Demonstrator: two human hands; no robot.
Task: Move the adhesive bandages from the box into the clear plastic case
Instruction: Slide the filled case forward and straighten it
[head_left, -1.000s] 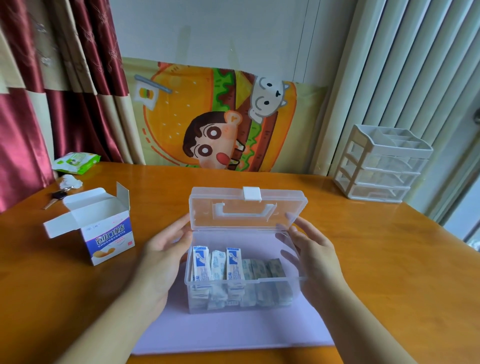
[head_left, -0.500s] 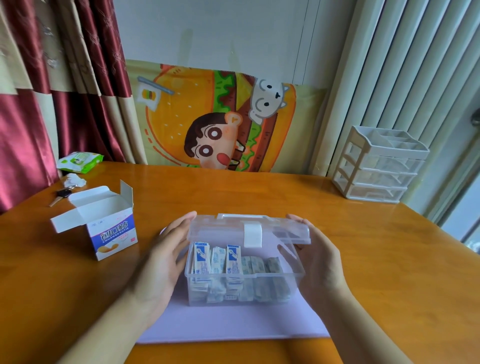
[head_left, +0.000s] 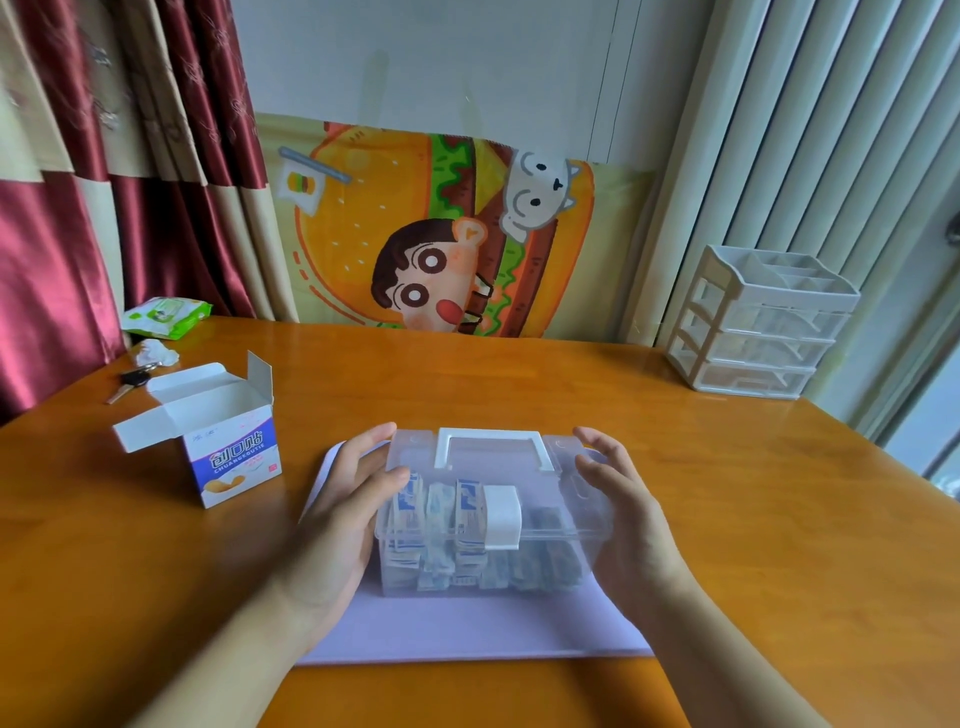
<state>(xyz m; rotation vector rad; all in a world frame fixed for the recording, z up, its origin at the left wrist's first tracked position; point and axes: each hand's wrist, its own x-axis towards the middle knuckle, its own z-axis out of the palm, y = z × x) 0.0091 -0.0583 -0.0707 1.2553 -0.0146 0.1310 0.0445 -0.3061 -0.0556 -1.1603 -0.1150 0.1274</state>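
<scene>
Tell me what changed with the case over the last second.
The lid of the clear plastic case swung from upright down onto the case, its white latch now over the front. Both hands followed it down: left hand and right hand now rest against the sides. The bandages inside, the open box and the mat stayed put.

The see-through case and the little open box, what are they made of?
The case looks like clear, glossy hard plastic: the bandages show through its walls. The box looks like thin printed cardboard, with creased, folded-up white flaps.
</scene>
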